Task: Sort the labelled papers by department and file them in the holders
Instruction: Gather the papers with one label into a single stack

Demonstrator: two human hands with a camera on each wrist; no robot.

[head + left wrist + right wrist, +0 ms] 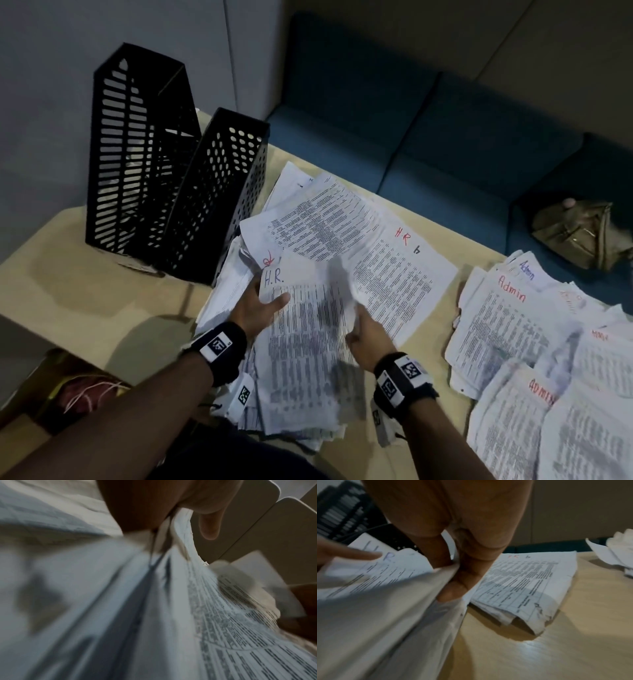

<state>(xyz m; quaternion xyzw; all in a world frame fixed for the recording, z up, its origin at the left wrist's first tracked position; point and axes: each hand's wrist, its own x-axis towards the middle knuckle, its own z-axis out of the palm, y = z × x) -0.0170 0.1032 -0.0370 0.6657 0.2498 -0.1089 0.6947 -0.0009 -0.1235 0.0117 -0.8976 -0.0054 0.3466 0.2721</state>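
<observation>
A thick stack of printed papers [305, 342] headed "H.R." in blue is held above the table edge by both hands. My left hand [260, 305] grips its left side, thumb on top near the heading. My right hand [363, 329] pinches its right edge [450, 577], fingers curled round the sheets. More papers marked "H.R" in red [387, 253] lie spread on the table behind. A pile labelled "Admin" [513, 318] lies at the right. Two black perforated file holders [144, 161] [219, 195] stand at the back left, with no paper showing in them.
The beige table [85, 294] has bare surface in front of the holders and between the two paper piles. A blue sofa [428, 137] runs behind the table, with an olive bag [582, 233] on it at the right.
</observation>
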